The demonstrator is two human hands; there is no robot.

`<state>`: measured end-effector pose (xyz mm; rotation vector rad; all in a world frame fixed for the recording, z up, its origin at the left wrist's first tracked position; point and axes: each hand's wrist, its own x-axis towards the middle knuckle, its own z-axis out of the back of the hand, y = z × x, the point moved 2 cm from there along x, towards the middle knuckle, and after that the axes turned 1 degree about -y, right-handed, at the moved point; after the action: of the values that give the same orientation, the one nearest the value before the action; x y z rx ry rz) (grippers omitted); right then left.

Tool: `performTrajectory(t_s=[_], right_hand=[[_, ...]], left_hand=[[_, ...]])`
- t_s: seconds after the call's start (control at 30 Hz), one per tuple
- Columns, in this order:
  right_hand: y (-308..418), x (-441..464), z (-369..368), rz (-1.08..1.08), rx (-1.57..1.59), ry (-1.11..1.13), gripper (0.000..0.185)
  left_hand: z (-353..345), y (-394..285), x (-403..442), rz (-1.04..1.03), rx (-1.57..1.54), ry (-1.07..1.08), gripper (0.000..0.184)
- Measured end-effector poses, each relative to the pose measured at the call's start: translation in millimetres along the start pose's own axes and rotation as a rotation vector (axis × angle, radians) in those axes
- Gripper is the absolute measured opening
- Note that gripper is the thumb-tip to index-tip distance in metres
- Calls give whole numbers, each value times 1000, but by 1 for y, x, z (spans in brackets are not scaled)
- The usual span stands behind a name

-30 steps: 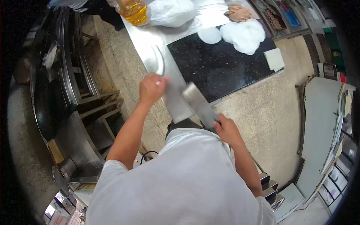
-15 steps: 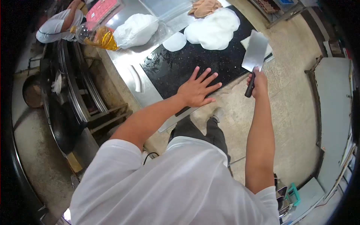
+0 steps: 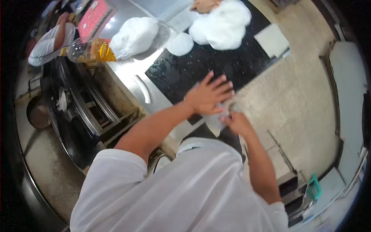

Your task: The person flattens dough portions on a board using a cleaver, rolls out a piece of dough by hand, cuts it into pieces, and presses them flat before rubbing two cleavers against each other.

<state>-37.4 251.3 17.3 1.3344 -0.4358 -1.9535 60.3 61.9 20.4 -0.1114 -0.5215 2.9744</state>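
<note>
Over the near corner of the black board (image 3: 247,63): the left hand (image 3: 208,96) is held with its fingers spread wide, palm downward; I cannot tell whether the palm is touching something.
Right hand: it is just beside the left one (image 3: 239,123), near the person's waist, with fingers curled, as it seems, around the handle of a knife.
Knife: only a blurred grey part (image 3: 223,105) shows between the hands; the rest is hidden, so I cannot tell how the edge is turned.
Step in hand: in my judgement, the two hands are busy with the knife, not with the dough.
Next move: it calls for a firm hold on the handle and left fingers well clear of the edge.
Dough: a large white mass (image 3: 228,27) lies on the far part of the board, with a small round piece (image 3: 181,44) beside it, both apart from the hands.
Board's right edge: a pale folded cloth (image 3: 272,40).
Steel table: a curved white piece (image 3: 143,89), a white bag (image 3: 135,36) and an oil bottle (image 3: 96,50).
Beyond: another person (image 3: 52,42) in white.
</note>
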Motion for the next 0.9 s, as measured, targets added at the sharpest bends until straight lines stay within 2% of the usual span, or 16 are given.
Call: performTrajectory(t_s=[0.03,0.1,0.17,0.23,0.3,0.33,0.37,0.43,0.57,0.63,0.7,0.77,0.83,0.9], right_hand=[[2,3,12,5,2,-18,47],[17,24,45,56,-16,-72,48],[22,28,59,-17,-28,-4,50],[1,2,29,0,15,-34,54],[-22,-22,-20,34,100,-40,66],[-32,-38,-41,32,141,-15,74],[-11,-47,-43,-11,171,-140,77],[10,-37,-22,-224,-43,-104,76],[23,3,39,-95,-159,-65,68],[37,24,64,-60,-199,-117,64],[38,13,51,-58,-225,-112,60],[23,-10,15,-3,-18,-175,63],[-2,-44,-34,-40,-25,-168,66],[-5,-29,-26,-75,-26,-200,69]], left_hand=[[-3,3,9,-22,-12,3,72],[6,25,26,74,66,-156,71],[11,34,40,100,116,-203,72],[6,19,32,146,123,-233,73],[-1,-12,5,-58,16,-32,74],[-10,-22,-7,-225,-70,63,75],[-19,-26,-12,-405,-150,154,76],[-19,-22,1,-345,-138,99,73],[4,17,36,-242,35,59,73],[13,41,45,-133,58,-126,69],[14,37,41,-106,75,-151,68],[14,24,30,-66,82,-178,66],[5,-15,6,-142,54,67,66],[1,2,25,-130,63,26,67]])
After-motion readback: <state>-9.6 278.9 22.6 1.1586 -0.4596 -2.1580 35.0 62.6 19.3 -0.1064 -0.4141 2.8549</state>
